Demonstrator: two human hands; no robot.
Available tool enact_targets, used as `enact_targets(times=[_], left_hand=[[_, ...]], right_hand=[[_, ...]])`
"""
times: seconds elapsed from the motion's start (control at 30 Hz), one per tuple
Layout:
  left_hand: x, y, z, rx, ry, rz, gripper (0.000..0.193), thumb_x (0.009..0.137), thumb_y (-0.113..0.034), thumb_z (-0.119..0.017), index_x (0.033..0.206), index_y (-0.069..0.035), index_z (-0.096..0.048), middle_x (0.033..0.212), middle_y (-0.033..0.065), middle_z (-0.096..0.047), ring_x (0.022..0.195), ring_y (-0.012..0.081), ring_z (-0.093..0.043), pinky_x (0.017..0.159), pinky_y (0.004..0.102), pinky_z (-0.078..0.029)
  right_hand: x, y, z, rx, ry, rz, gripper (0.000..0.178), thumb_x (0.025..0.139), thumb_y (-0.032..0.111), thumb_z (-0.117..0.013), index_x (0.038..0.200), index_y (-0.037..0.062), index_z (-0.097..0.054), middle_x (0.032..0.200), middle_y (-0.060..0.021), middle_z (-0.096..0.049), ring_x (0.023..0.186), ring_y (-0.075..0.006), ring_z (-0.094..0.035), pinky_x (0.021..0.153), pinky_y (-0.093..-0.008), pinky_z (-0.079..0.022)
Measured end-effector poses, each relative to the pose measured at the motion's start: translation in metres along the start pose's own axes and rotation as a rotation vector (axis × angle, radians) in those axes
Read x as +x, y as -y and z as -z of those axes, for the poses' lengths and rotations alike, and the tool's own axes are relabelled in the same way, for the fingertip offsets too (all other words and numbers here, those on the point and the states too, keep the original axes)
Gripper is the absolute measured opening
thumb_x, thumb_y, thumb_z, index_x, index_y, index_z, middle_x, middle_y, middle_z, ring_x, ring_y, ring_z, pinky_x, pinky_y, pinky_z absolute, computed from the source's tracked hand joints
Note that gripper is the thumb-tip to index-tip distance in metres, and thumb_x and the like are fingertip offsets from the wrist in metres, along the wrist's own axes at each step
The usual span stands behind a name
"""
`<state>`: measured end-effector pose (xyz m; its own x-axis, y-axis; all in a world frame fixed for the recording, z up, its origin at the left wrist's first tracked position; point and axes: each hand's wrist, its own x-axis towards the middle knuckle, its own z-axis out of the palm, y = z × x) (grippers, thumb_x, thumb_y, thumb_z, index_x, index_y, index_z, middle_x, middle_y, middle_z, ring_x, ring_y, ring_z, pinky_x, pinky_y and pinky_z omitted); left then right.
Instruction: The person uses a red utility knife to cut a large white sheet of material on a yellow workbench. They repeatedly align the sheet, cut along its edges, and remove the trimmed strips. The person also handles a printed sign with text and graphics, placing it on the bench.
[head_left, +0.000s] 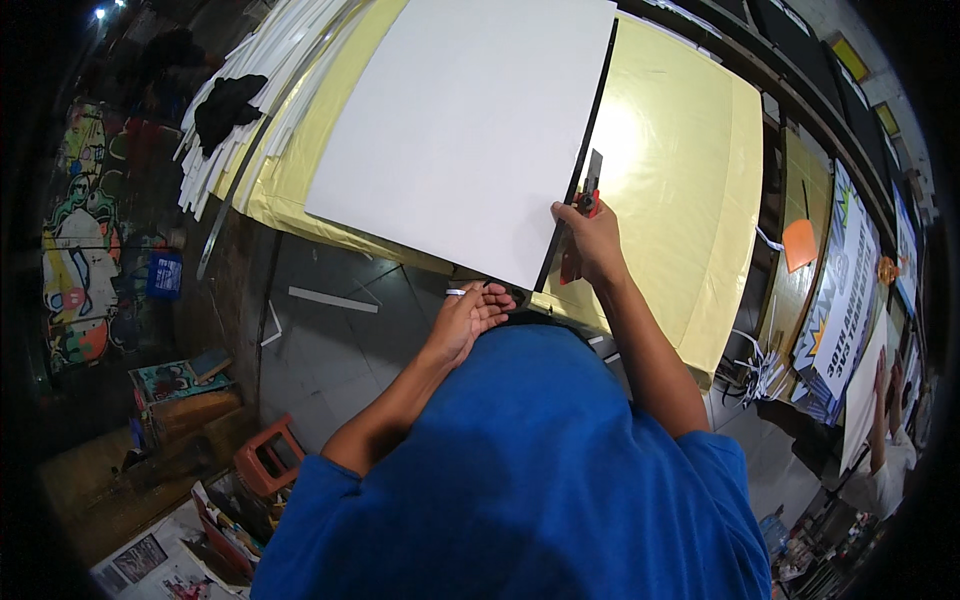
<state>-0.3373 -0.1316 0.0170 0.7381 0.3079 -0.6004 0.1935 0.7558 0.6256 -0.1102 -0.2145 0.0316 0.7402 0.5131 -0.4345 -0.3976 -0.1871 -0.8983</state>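
A large white board (460,130) lies on a yellow-covered table (690,170). A long black straightedge (590,110) runs along the board's right edge. My right hand (590,240) grips a red-handled utility knife (585,205), its blade set against the straightedge near the board's near corner. My left hand (470,318) rests at the near edge of the board, fingers curled, a ring on one finger. It touches the board's edge, but I cannot tell whether it holds it. My blue shirt (530,470) hides the table's near edge.
White strips (240,120) and a black cloth (228,105) lie stacked at the table's left. A grey tiled floor (330,340) lies below, with a red stool (265,460) and boxes. Printed banners (840,300) lean at right, where another person (885,450) stands.
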Motion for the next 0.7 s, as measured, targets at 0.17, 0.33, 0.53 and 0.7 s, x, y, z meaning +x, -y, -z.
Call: enact_targets(times=[0.17, 0.33, 0.53, 0.7], left_hand=[[-0.004, 0.002, -0.001, -0.067, -0.050, -0.090, 0.032, 0.106, -0.030, -0.043, 0.112, -0.001, -0.055, 0.106, 0.0133, -0.063, 0.098, 0.0203, -0.064, 0.084, 0.0317, -0.053], [-0.013, -0.009, 0.001, 0.075, -0.091, -0.359, 0.030, 0.104, -0.025, -0.049, 0.121, -0.001, -0.056, 0.112, 0.0126, -0.063, 0.100, 0.0202, -0.064, 0.083, 0.0316, -0.053], [-0.035, -0.070, -0.009, 0.516, -0.094, -0.789, 0.024, 0.101, -0.020, -0.057, 0.102, 0.002, -0.068, 0.098, 0.0087, -0.071, 0.096, 0.0154, -0.065, 0.085, 0.0281, -0.050], [-0.043, -0.131, -0.022, 0.727, -0.091, -1.108, 0.027, 0.100, -0.022, -0.058, 0.096, 0.003, -0.067, 0.094, 0.0110, -0.072, 0.091, 0.0166, -0.066, 0.085, 0.0296, -0.050]], right_hand=[[0.000, 0.006, -0.001, 0.009, 0.024, -0.055, 0.017, 0.084, 0.014, -0.072, 0.089, 0.0047, -0.058, 0.070, -0.0008, -0.056, 0.054, -0.0098, -0.050, 0.048, -0.0266, -0.040], [0.001, 0.031, -0.001, 0.017, -0.027, 0.009, 0.018, 0.082, 0.016, -0.071, 0.089, 0.0045, -0.059, 0.070, -0.0010, -0.055, 0.054, -0.0102, -0.050, 0.049, -0.0266, -0.040], [-0.014, 0.104, -0.015, 0.044, 0.070, 0.100, 0.015, 0.082, 0.014, -0.069, 0.089, 0.0055, -0.058, 0.071, 0.0001, -0.055, 0.057, -0.0092, -0.049, 0.052, -0.0262, -0.040], [-0.009, 0.167, -0.041, 0.047, 0.119, 0.297, 0.014, 0.080, 0.011, -0.066, 0.090, 0.0048, -0.058, 0.073, -0.0030, -0.059, 0.058, -0.0101, -0.052, 0.051, -0.0262, -0.042]])
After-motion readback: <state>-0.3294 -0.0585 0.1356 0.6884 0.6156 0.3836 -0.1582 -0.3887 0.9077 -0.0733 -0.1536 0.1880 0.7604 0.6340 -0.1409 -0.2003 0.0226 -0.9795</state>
